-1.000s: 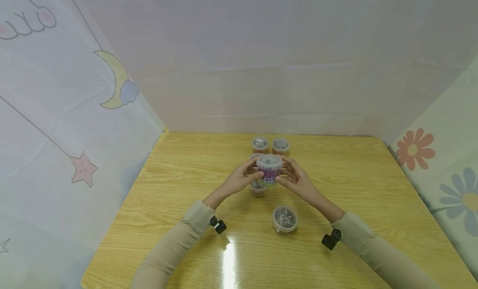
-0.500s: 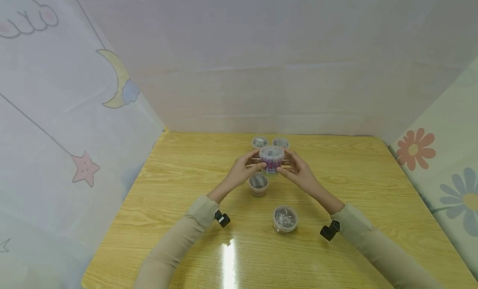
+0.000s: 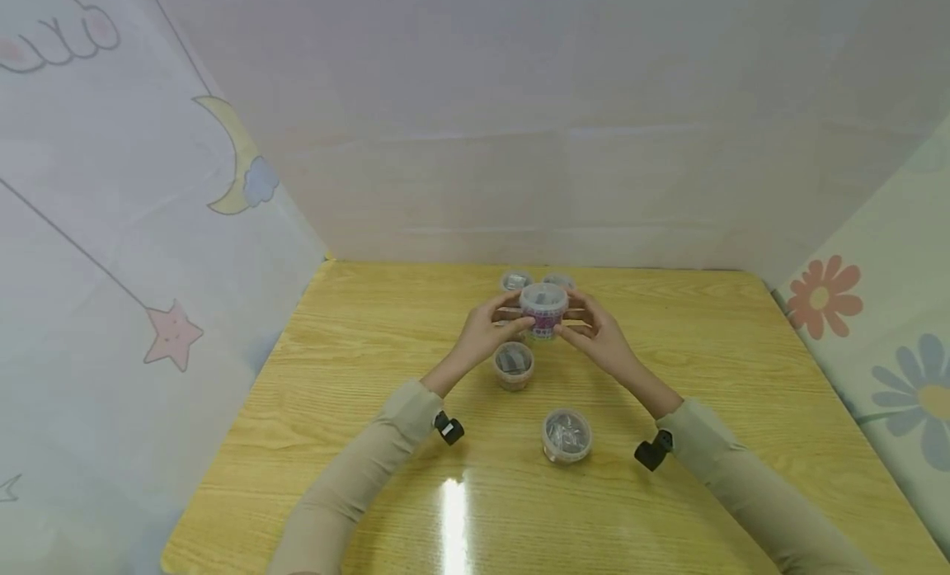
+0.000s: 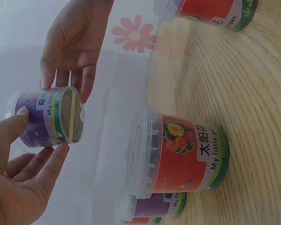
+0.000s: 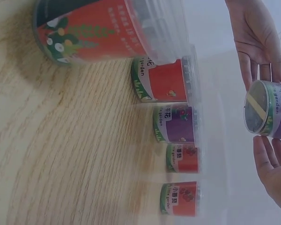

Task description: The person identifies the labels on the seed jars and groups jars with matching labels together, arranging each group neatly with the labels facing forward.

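Between both hands, above the table, is a small plastic tub with a purple flower label and a clear lid. My left hand grips its left side, thumb in front and fingers behind. The right hand holds the opposite side the same way. In the left wrist view the tub's clear bottom faces the camera, crossed by a pale strip. Below the hands stands a red-labelled tub, and nearer the front another red-labelled tub. The held tub partly hides those behind it.
Toward the back of the wooden table stand two red-labelled tubs, a left one and a right one. Another purple tub stands in the row in the right wrist view. A pale cloth wall rises behind the table.
Both hands have moved the purple tub away toward the back and slightly right, uncovering the red-labelled tub below. The tubs on the table stay where they were.
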### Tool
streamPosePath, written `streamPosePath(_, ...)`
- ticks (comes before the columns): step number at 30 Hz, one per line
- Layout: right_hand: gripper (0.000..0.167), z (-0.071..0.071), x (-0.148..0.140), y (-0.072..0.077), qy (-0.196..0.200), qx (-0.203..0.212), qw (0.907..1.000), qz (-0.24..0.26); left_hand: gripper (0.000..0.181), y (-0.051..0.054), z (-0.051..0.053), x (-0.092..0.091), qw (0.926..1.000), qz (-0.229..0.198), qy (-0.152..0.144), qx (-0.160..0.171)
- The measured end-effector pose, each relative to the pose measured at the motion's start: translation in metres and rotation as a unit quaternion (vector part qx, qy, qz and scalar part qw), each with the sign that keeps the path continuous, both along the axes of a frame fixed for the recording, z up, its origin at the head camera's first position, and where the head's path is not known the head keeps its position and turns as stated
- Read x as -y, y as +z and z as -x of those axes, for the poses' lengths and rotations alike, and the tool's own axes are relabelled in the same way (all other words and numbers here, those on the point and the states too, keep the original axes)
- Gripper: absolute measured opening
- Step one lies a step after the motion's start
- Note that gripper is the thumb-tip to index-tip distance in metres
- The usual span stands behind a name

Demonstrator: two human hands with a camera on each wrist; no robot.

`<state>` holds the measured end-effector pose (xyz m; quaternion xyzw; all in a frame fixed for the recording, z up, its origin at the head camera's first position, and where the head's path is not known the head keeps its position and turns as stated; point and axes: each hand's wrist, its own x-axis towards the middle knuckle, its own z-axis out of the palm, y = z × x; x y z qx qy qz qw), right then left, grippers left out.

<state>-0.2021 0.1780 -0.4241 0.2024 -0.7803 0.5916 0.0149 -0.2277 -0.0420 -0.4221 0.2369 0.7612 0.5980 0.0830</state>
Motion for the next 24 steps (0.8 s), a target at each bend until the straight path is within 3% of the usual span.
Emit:
streamPosePath(10, 0.060, 0.003, -0.002, -0.003, -0.020, -0.006, 0.9997, 0.014, 0.059, -0.029, 0.019, -0.008, 0.9998, -0.003, 0.012, -0.016)
streamPosePath(19, 0.058, 0.004, -0.003, -0.006, -0.014, -0.016, 0.9997, 0.015, 0.058, -0.032, 0.021, -0.009, 0.9997, -0.014, -0.009, -0.015)
streamPosePath(24, 0.058, 0.004, -0.005, -0.007, -0.011, -0.014, 0.9998, 0.012, 0.055, -0.033, 0.023, -0.011, 0.9996, 0.001, 0.000, -0.029)
